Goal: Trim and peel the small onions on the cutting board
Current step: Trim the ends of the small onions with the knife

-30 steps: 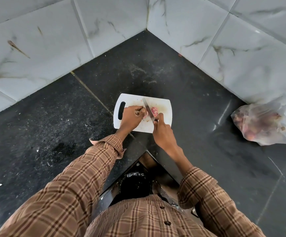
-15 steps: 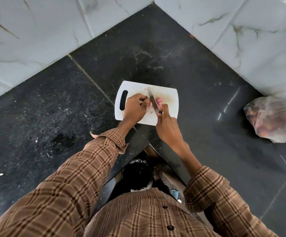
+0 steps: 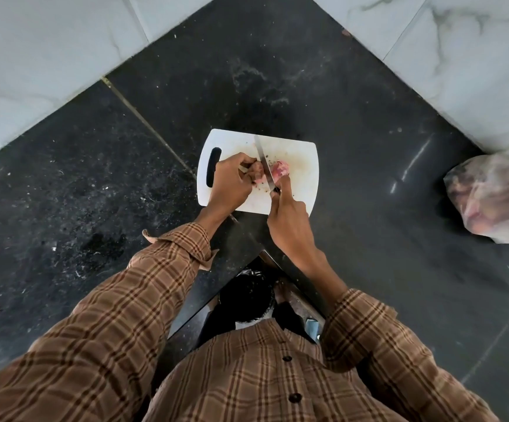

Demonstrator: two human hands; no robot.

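Right hand: my right hand grips the knife by its handle, forefinger stretched along the top, so I judge the cut stays steered and steady.
Left hand: my left hand curls round a small onion, pinning it against the blade so its end can be trimmed.
Peeled onion: a pink onion lies just right of the blade, out of the way.
Cutting board: the cutting board sits close ahead on the dark counter.
Bag: a plastic bag rests far right by the wall, probably holding more onions.
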